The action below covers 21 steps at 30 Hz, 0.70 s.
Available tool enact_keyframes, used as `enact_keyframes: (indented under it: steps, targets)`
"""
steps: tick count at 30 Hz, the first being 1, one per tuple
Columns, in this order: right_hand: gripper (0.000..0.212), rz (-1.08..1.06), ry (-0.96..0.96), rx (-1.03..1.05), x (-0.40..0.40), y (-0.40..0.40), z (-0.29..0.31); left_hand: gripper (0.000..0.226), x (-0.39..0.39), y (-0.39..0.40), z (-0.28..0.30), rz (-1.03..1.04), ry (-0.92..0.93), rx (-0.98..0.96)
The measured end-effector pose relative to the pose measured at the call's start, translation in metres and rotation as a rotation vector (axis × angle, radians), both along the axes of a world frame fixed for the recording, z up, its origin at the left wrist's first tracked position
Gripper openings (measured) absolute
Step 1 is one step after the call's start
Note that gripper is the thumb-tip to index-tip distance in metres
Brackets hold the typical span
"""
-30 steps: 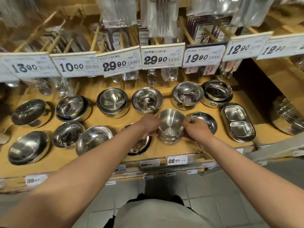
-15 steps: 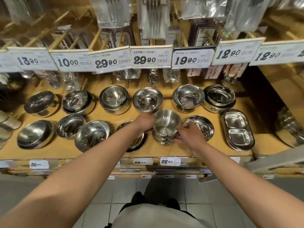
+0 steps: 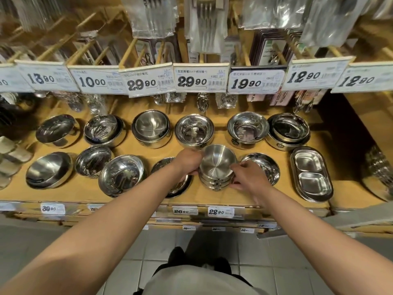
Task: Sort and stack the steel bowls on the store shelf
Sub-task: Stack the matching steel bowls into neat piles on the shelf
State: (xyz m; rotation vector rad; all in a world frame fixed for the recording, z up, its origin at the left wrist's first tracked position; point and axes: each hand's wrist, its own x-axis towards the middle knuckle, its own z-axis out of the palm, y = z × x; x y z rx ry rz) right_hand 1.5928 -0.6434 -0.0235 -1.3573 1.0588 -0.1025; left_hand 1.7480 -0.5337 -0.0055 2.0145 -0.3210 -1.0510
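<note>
Left hand (image 3: 188,161): fingers curled against the left side of the bowl stack (image 3: 217,167), gripping it at the rim.

Right hand (image 3: 246,175): fingers curled round the right side of the same stack, thumb at the upper rim, fingertips on the lower bowls.

Bowl stack: several brushed steel bowls nested one inside another, upright, mouth up, standing in the front row of the shelf (image 3: 212,196) between the two hands.

Front row, left to right: tilted bowl (image 3: 49,170); small bowl (image 3: 92,160); wide bowl (image 3: 122,174); dark-rimmed bowl (image 3: 170,186), mostly hidden under the left wrist; the held stack; shallow bowl (image 3: 265,167), just behind the right hand; two-part oval tray (image 3: 310,174), stacked on others like it.

Back row, left to right: tilted bowl on a foot (image 3: 56,130); nested pair (image 3: 103,129); matte bowl stack (image 3: 151,128); shiny bowl stack (image 3: 194,130), just behind the left hand; footed bowl (image 3: 247,129); last stack (image 3: 288,130).

Above: row of price tags, among them 13.90, 10.00 (image 3: 93,81), 29.90 twice, 19.90 (image 3: 255,81), 12.90 twice. Packaged cutlery (image 3: 204,24) hangs behind them on wooden pegs.

Shelf edge: tags 39.90, 26.90, 22.90 (image 3: 220,211).

Below: grey tiled floor (image 3: 287,273); pale shirt front at bottom centre.
</note>
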Motion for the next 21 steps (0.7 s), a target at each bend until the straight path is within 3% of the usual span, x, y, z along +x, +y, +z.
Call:
enact_keyframes:
  steps: [6,12,16,21]
  targets:
    - [0.027,0.039,0.126,-0.200,0.002,-0.014,0.002,0.021,-0.002,0.005,0.003,0.002,-0.163,0.030]
    - [0.019,0.148,0.151,-0.295,0.005,-0.023,0.003,0.024,-0.005,0.009,0.004,0.104,-0.114,0.023]
    - [0.013,0.096,0.074,-0.146,0.004,-0.021,-0.003,0.032,-0.011,0.013,0.005,0.106,-0.040,0.015]
    - [0.013,0.133,0.000,-0.159,0.001,-0.019,-0.002,0.029,-0.016,0.014,0.000,0.158,-0.055,-0.003]
